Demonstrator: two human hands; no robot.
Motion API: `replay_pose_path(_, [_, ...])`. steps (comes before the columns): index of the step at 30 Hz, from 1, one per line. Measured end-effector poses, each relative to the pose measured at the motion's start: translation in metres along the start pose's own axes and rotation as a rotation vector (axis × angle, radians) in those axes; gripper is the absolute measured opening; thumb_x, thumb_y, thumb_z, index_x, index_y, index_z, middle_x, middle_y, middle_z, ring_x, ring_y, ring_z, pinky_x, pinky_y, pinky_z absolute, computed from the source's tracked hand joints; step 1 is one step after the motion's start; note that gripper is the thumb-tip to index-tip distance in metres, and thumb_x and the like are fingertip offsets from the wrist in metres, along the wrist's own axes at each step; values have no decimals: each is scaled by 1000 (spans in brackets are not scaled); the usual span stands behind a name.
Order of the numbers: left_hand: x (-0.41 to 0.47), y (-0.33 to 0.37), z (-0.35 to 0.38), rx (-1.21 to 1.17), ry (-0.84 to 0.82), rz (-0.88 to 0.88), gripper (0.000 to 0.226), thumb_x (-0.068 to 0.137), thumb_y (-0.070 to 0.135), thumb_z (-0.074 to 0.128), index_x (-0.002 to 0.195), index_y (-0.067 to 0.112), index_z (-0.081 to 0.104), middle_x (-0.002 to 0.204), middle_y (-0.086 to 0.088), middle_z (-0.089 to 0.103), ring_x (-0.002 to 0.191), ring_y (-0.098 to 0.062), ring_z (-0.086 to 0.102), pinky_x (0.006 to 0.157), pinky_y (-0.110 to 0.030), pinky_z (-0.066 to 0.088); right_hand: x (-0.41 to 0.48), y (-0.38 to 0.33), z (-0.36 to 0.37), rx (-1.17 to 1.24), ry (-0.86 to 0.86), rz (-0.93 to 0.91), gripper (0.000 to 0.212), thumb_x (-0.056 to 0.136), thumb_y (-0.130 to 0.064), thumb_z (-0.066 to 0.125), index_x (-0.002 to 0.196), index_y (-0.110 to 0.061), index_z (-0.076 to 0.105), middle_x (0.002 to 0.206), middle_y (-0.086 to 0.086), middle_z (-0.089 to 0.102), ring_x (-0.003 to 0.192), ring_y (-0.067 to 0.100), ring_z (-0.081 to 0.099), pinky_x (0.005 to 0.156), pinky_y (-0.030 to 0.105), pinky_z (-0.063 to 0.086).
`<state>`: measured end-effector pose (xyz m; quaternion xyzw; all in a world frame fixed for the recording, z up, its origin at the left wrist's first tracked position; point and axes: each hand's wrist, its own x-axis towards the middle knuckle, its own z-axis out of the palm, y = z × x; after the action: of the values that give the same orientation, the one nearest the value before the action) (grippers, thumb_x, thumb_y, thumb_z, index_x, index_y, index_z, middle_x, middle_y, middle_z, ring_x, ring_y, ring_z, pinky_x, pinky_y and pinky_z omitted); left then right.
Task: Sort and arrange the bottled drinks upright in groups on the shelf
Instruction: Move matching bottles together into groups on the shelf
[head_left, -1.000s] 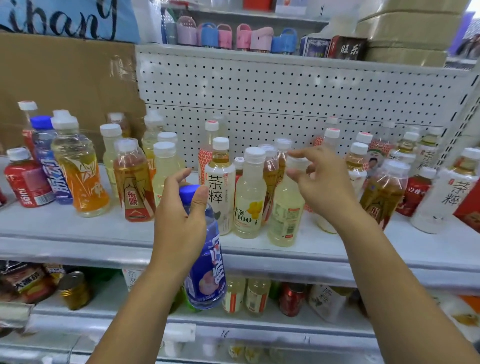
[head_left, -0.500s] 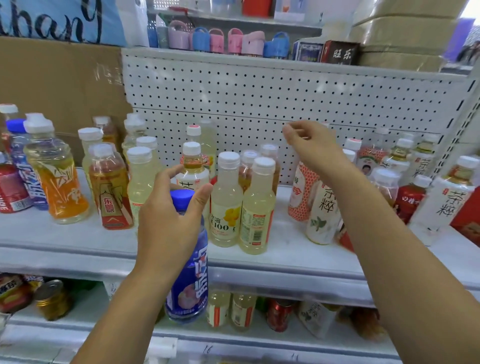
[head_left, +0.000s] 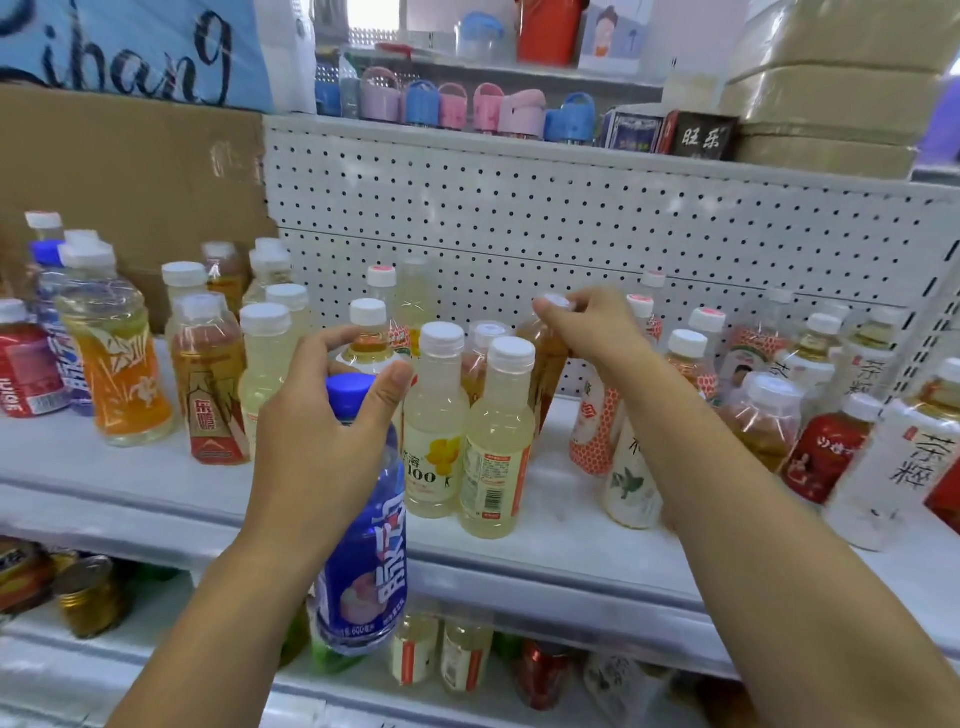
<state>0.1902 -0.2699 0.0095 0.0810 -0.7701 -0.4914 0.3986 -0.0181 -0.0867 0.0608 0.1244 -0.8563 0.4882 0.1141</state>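
The blue bottle (head_left: 366, 545) hangs before the shelf (head_left: 545, 569) edge, the left hand (head_left: 322, 441) with fingers (head_left: 337, 336) curled round its neck. The right hand (head_left: 592, 327) pinches the amber bottle (head_left: 548, 364) by its cap; that one probably wants a straight lift clear of its neighbours.

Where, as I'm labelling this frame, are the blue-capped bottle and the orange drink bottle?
blue-capped bottle (head_left: 363, 582), head view, on its blue label.
orange drink bottle (head_left: 124, 384), head view, on its orange label.
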Motion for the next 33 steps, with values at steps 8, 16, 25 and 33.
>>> replay_pose_path(8, [9,8,8,-17,35,16,43,85,59,60,123,40,50,90,11,63,77,-1,64,65,-24,46,-23,-72,-55,356,214,-361,36,90,-44,71,117,-21,62,104,-3,70,97,12,69,81,29,60])
replay_pose_path(16, [39,7,-44,-61,178,24,39,83,67,59,116,48,52,94,3,69,85,-20,71,78,-50,58,-66,-144,-21,618,237,-590,40,94,-36,70,121,-8,65,103,0,73,88,10,72,81,32,61])
replay_pose_path(25, [50,-33,-183,-10,369,7,38,83,61,60,116,42,54,97,6,68,84,-9,68,72,-32,50,-123,-216,115,789,-55,-472,29,91,-31,72,99,-3,68,65,-9,65,57,2,60,56,20,54])
replay_pose_path(33, [69,-120,-339,78,399,-83,31,83,64,57,106,42,55,88,10,65,76,-12,65,67,-39,53,-169,-267,296,721,-54,-313,27,87,-38,77,102,-17,71,75,-4,70,66,8,62,61,30,54])
